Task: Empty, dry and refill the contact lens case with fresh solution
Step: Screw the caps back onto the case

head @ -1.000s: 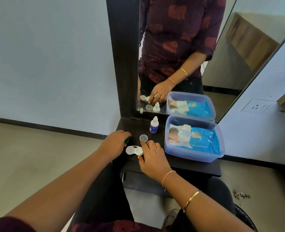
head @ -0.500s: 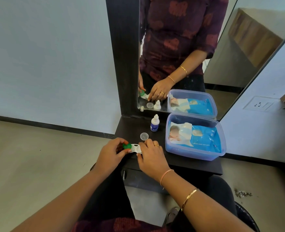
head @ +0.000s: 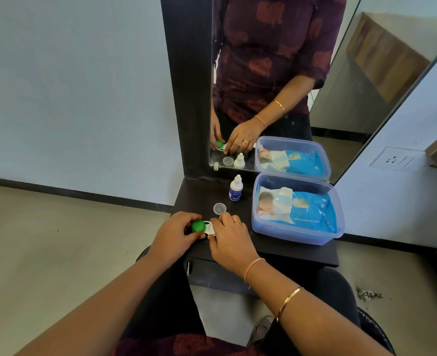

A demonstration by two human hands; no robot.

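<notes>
The white contact lens case (head: 209, 228) lies at the near left of the dark shelf (head: 284, 249). My left hand (head: 173, 233) grips a green cap (head: 198, 225) over the case's left well. My right hand (head: 231, 238) presses down on the case's right side and hides that well. A loose clear cap (head: 219, 208) lies upside down just behind the case. The small white solution bottle (head: 235, 188) with a blue label stands upright, capped, farther back near the mirror.
A clear plastic tub (head: 298, 233) holding a blue pack of wet wipes (head: 297, 208) fills the shelf's right side. A dark-framed mirror (head: 276, 73) rises behind the shelf. Pale wall and floor lie to the left; my knees sit under the shelf's front edge.
My left hand brought the green cap from the shelf's left onto the case's left well. My right hand stayed on the case's right side.
</notes>
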